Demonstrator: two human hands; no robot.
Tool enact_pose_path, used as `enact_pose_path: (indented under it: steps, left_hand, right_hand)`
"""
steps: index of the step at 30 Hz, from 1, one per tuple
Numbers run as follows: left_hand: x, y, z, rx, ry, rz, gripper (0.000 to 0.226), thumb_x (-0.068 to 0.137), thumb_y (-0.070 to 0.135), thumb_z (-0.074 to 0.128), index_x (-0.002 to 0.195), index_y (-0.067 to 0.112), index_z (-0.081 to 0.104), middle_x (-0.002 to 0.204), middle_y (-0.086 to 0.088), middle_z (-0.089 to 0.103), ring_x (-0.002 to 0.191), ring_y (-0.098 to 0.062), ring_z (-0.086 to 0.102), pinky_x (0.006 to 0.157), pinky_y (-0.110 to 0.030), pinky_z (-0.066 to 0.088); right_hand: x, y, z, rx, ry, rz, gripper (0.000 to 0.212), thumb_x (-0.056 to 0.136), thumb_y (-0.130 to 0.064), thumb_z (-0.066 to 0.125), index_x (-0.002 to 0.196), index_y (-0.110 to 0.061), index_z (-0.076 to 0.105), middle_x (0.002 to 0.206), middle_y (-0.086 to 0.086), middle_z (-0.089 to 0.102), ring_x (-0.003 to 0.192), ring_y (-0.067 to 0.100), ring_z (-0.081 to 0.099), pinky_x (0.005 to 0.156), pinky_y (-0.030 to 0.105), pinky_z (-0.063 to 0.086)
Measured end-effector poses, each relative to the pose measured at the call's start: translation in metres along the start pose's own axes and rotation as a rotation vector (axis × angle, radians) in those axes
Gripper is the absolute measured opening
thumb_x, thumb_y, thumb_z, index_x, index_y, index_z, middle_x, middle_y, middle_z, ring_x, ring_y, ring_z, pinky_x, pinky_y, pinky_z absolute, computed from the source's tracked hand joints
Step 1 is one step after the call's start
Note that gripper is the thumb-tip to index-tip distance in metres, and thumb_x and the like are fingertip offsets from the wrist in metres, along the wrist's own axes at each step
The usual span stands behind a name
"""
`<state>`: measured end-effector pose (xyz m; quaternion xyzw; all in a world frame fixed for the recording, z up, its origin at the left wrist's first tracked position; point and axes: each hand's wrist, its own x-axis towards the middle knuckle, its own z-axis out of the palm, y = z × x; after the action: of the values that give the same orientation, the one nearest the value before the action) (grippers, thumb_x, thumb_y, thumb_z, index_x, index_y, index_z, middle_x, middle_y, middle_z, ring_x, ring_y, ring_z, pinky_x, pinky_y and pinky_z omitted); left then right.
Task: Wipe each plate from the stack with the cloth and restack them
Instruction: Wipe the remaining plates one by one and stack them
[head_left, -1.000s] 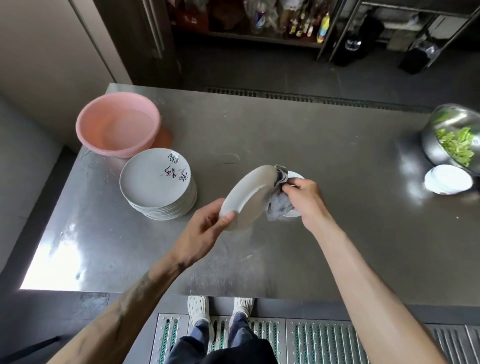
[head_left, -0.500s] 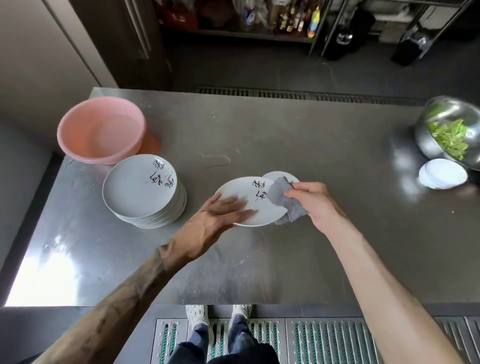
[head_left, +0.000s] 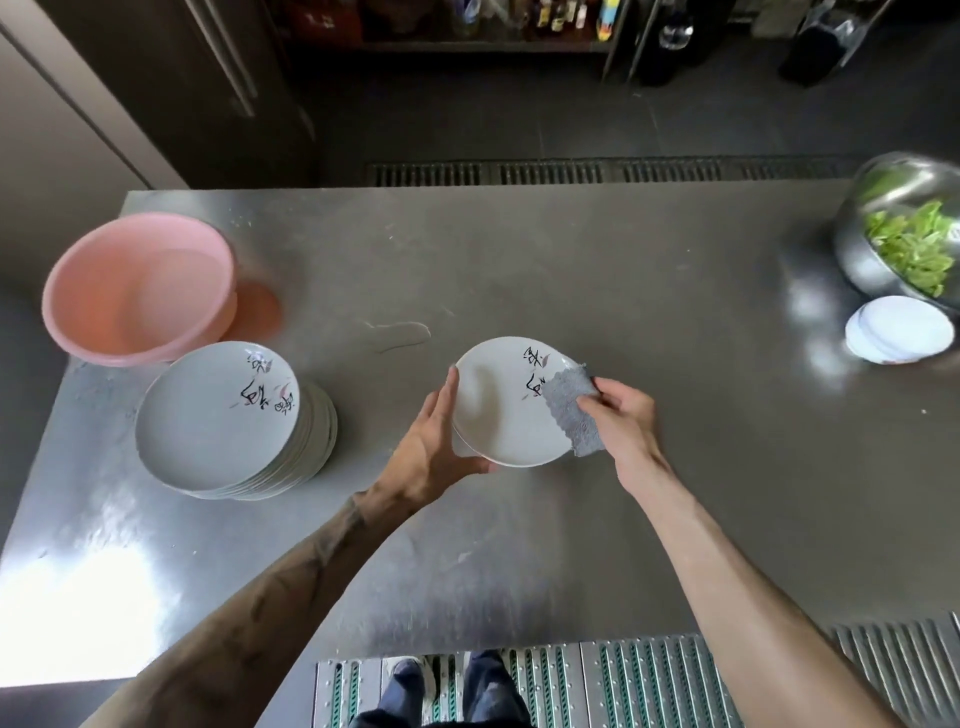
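2 hands meet at a white round plate with black brushwork (head_left: 498, 415) over the middle of the steel table (head_left: 623, 260). Left hand (head_left: 434, 447) grasps its left rim, thumb at the near edge. Right hand (head_left: 626, 415) pinches a grey cloth (head_left: 571, 410) against its right side. Stack of matching plates (head_left: 218, 415) sits left, just beside a pink plastic basin (head_left: 130, 291).

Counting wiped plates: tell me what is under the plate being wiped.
Under the plate, a sliver of another white rim shows by the left hand. The rest is covered, so how many lie beneath cannot be told. The right hand holds the cloth on top.
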<state>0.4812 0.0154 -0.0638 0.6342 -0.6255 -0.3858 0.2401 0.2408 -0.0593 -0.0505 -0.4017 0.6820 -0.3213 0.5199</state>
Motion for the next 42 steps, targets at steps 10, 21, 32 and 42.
enact_pose_path:
  steps: [10,21,32,42]
  left_hand:
    - [0.076,-0.036,0.06,0.039,-0.109,-0.191,0.142,0.065,0.031,0.098,0.163,0.009,-0.002,0.167,-0.014,0.024,0.151,-0.031,0.028,0.116,-0.034,0.029]
    - [0.081,-0.044,0.077,0.085,-0.121,-0.185,0.14,0.065,0.027,0.097,0.162,0.004,-0.002,0.169,-0.016,0.018,0.155,-0.031,0.022,0.123,-0.045,0.028]
    - [0.062,-0.038,0.067,0.149,-0.103,-0.19,0.12,0.082,0.044,0.084,0.164,0.009,0.003,0.171,-0.009,0.012,0.157,-0.024,0.013,0.128,-0.037,0.012]
    - [-0.034,-0.034,-0.077,0.251,0.255,-0.066,0.031,0.099,0.019,0.067,0.127,0.008,0.065,0.121,-0.011,0.067,0.103,-0.032,0.067,0.083,-0.043,0.056]
  right_hand:
    - [0.07,0.047,-0.006,-0.154,0.125,0.088,0.014,0.083,0.002,0.061,0.088,-0.007,0.07,0.098,0.023,0.071,0.073,0.012,0.051,0.069,0.027,0.041]
    - [0.076,0.051,-0.009,-0.507,0.133,-0.072,0.012,0.078,0.0,0.055,0.071,-0.001,0.046,0.062,0.009,0.035,0.066,0.021,0.026,0.054,0.034,0.025]
    - [0.037,0.029,-0.009,-0.453,0.204,-0.197,0.011,0.091,-0.01,0.058,0.088,-0.015,0.068,0.064,-0.007,0.052,0.065,0.019,0.045,0.058,0.026,0.036]
    - [-0.007,-0.001,0.078,-0.395,-0.003,-0.292,0.017,0.093,-0.015,0.063,0.076,-0.014,0.062,0.06,-0.006,0.053,0.063,0.019,0.048,0.059,0.017,0.036]
